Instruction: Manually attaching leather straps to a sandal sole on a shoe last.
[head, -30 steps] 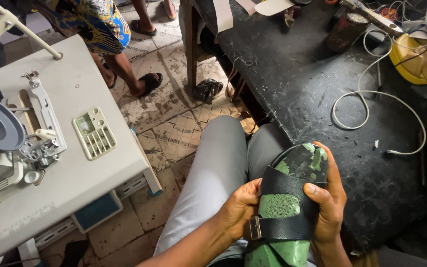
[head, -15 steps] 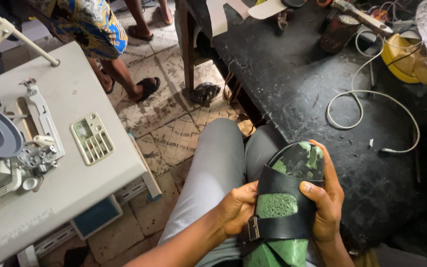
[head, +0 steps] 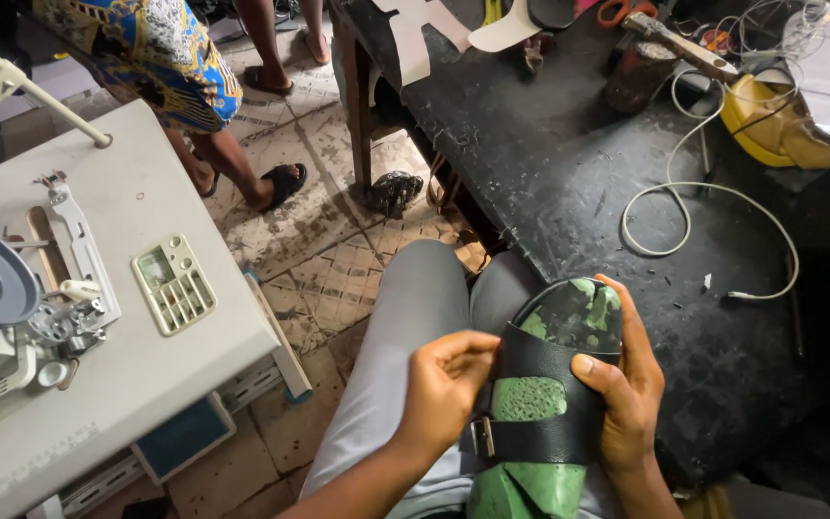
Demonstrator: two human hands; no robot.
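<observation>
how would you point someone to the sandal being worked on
Start at the dark workbench, then drop to the grey-trousered lap beside it. Both hands hold the sandal there: green footbed, wide black strap, metal buckle, unlike the plain black sandals on the floor.

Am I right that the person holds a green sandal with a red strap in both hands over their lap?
Not quite: the head view shows the strap is black, not red. The rest stands: the left hand and right hand hold the green sandal over the lap.

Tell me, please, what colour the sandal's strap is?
The strap is black, over a green footbed; the head view shows it.
</observation>
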